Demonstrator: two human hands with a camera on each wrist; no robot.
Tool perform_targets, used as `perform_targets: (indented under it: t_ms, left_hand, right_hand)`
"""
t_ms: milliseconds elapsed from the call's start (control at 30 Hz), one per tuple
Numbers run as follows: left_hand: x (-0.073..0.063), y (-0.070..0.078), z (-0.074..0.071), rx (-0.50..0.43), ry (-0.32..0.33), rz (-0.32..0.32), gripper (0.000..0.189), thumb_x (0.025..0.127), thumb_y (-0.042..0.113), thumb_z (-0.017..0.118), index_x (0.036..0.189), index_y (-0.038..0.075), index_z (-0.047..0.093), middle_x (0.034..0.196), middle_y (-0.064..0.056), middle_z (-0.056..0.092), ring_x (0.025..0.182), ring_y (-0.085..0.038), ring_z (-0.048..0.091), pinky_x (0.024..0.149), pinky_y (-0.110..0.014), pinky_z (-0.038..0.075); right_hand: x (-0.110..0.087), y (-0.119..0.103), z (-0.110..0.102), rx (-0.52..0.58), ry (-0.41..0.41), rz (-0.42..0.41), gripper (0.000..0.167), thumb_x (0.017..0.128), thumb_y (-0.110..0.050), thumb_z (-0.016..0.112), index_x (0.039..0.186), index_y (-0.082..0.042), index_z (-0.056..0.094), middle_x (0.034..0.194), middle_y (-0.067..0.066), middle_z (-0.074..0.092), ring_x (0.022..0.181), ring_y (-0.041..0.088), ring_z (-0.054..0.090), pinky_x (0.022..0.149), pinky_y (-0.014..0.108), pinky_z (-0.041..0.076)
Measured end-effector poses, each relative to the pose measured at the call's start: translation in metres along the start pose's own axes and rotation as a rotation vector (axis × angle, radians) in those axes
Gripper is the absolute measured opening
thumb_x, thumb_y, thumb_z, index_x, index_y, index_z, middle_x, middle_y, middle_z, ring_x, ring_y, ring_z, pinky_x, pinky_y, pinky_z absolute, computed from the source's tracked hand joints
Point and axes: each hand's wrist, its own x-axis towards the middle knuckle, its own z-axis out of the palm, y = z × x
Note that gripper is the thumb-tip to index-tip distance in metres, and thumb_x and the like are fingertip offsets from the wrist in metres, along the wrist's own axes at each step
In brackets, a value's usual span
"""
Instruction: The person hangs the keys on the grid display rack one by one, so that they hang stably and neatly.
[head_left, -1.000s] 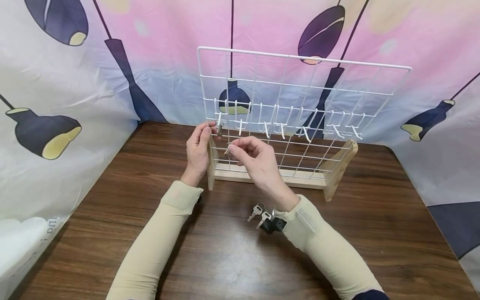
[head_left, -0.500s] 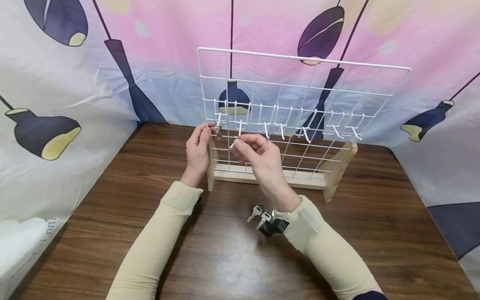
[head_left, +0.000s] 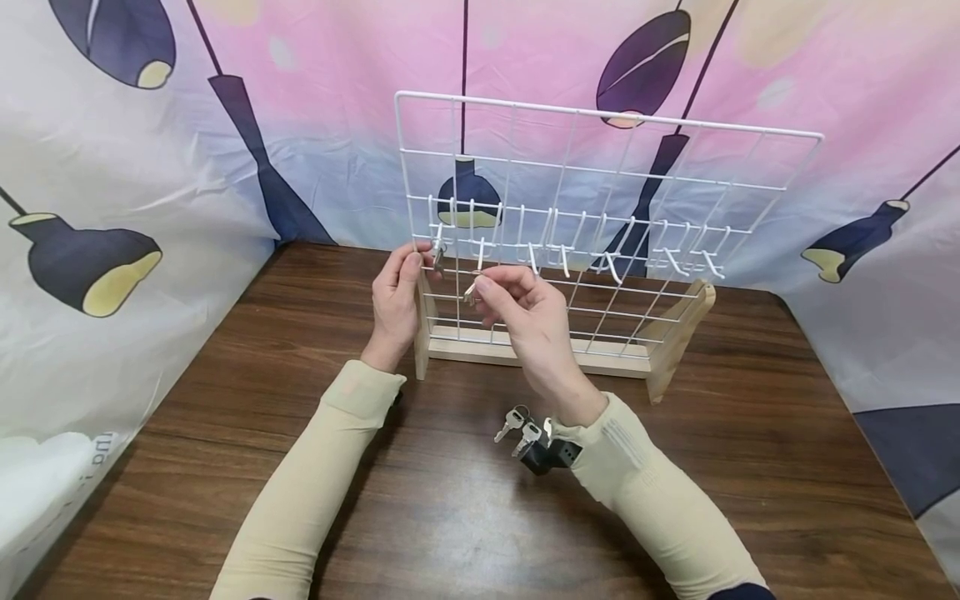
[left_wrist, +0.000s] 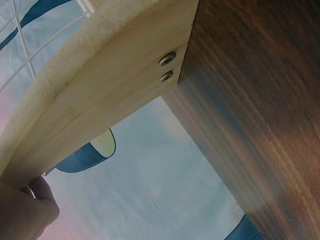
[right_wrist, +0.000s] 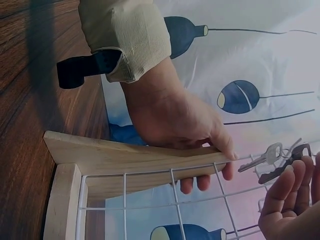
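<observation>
My left hand [head_left: 397, 300] grips the left wooden side [left_wrist: 100, 95] of a white wire grid rack [head_left: 611, 122], thumb in front. My right hand [head_left: 534, 321] pinches a small metal key [head_left: 470, 292] just below the second hook [head_left: 481, 250] from the left. Another bunch of keys [head_left: 438, 255] hangs at the leftmost hook, beside my left fingertips. In the right wrist view, a silver key [right_wrist: 262, 157] and a darker key show by my right fingertips; which bunch they belong to I cannot tell. The ring of the pinched key is mostly hidden.
More white hooks [head_left: 611, 267] line the grid to the right. On the brown table [head_left: 450, 517], two keys [head_left: 517, 427] on a ring lie near my right cuff, partly beside the black wrist device [head_left: 551, 455]. A patterned cloth [head_left: 315, 125] stands behind and at the sides.
My right hand has shifted a little to the right, from near the leftmost hook to below the second one, carrying the key. My left hand has stayed on the rack's side.
</observation>
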Motion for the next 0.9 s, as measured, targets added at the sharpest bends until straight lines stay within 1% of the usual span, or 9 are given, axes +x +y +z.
perform_targets:
  t_ms: [100,200,367,433,567,667,700,800,900]
  left_hand:
    - [0.0001,0.0,0.0003,-0.007,0.005,-0.003,0.028,0.103,0.005,0.042,0.113,-0.018,0.055,0.092,-0.005,0.061,0.08,-0.022,0.062,0.075,-0.031,0.057]
    - [0.0004,-0.0005,0.0004,-0.007,0.004,0.004,0.029,0.103,0.005,0.042,0.112,-0.02,0.053,0.092,-0.009,0.06,0.08,-0.023,0.062,0.075,-0.031,0.057]
    - [0.0,0.0007,0.0005,-0.006,0.005,0.006,0.028,0.103,0.005,0.042,0.112,-0.02,0.054,0.093,-0.014,0.059,0.081,-0.03,0.061,0.075,-0.032,0.057]
    - [-0.0004,0.0012,0.0004,-0.005,0.009,0.0,0.027,0.103,0.005,0.042,0.112,-0.016,0.056,0.092,-0.011,0.06,0.081,-0.029,0.062,0.075,-0.032,0.057]
    - [-0.0006,0.0005,0.0003,0.004,0.004,0.004,0.027,0.103,0.008,0.043,0.112,-0.013,0.059,0.092,-0.005,0.061,0.081,-0.021,0.062,0.075,-0.031,0.057]
    - [-0.0004,-0.0002,0.0002,0.014,-0.004,0.02,0.03,0.104,0.011,0.043,0.112,-0.013,0.058,0.092,-0.003,0.061,0.081,-0.018,0.062,0.075,-0.031,0.057]
    - [-0.0004,-0.0005,0.0002,0.014,-0.003,0.023,0.03,0.104,0.011,0.043,0.112,-0.014,0.058,0.092,-0.003,0.061,0.082,-0.019,0.062,0.075,-0.031,0.057]
    - [-0.0005,-0.0008,0.0,0.016,-0.001,0.027,0.031,0.104,0.011,0.044,0.112,-0.015,0.057,0.092,-0.002,0.061,0.081,-0.026,0.061,0.074,-0.031,0.057]
    - [-0.0009,-0.0009,-0.0004,0.022,-0.001,0.027,0.031,0.103,0.012,0.044,0.113,-0.014,0.057,0.093,-0.001,0.062,0.081,-0.032,0.06,0.075,-0.031,0.057]
  right_hand:
    - [0.001,-0.0003,-0.0004,0.012,-0.006,-0.011,0.01,0.091,-0.001,0.064,0.093,-0.01,0.066,0.081,0.001,0.068,0.069,0.016,0.061,0.06,0.023,0.054]
    - [0.0018,-0.0001,-0.0006,0.022,-0.008,-0.014,0.01,0.091,-0.001,0.064,0.093,-0.01,0.066,0.082,0.001,0.068,0.069,0.015,0.061,0.06,0.022,0.054]
    - [0.0018,0.0002,-0.0007,0.024,-0.009,0.0,0.009,0.092,-0.002,0.064,0.094,-0.011,0.066,0.083,0.002,0.068,0.071,0.015,0.061,0.062,0.023,0.054]
    - [0.0019,0.0005,-0.0009,0.024,-0.009,0.007,0.009,0.092,-0.002,0.064,0.095,-0.011,0.066,0.083,0.002,0.068,0.071,0.015,0.061,0.063,0.024,0.054]
    - [0.0029,0.001,-0.001,0.029,-0.003,0.022,0.008,0.092,-0.003,0.064,0.095,-0.011,0.065,0.082,0.001,0.067,0.071,0.014,0.061,0.063,0.023,0.053]
    - [0.0036,0.0013,-0.0008,0.04,0.001,0.035,0.008,0.092,-0.003,0.064,0.095,-0.011,0.065,0.082,0.001,0.067,0.071,0.013,0.061,0.062,0.023,0.053]
    - [0.0037,0.0014,-0.0007,0.045,0.0,0.039,0.009,0.092,-0.003,0.064,0.094,-0.011,0.065,0.082,0.001,0.067,0.071,0.013,0.061,0.062,0.023,0.053]
    - [0.0037,0.0022,-0.0004,0.066,-0.004,0.056,0.011,0.092,-0.002,0.064,0.095,-0.012,0.065,0.083,0.001,0.068,0.07,0.013,0.062,0.063,0.023,0.053]
    - [0.003,0.0036,-0.0012,0.082,-0.001,0.078,0.011,0.091,-0.001,0.064,0.099,-0.009,0.064,0.084,0.002,0.067,0.07,0.013,0.062,0.063,0.023,0.053]
